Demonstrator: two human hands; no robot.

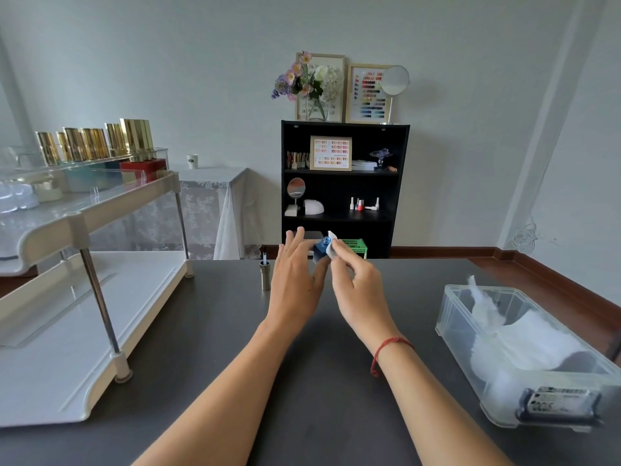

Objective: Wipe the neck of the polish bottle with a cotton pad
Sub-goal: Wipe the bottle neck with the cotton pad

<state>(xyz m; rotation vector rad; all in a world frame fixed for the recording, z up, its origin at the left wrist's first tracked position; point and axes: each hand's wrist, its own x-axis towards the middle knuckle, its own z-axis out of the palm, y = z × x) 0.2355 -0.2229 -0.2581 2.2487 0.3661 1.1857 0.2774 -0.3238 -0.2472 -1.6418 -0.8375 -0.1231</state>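
Left hand (295,280) grips polish bottle (320,253). Right hand (356,284), at its 3 o'clock, pinches cotton pad (332,246) on neck (324,243). Best rotate bottle slowly.

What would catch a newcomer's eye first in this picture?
Two hands meet mid-frame above the dark table: the left hand holds a blue polish bottle, and the right hand pinches a white cotton pad against its neck. A clear plastic box of white material sits at the right.
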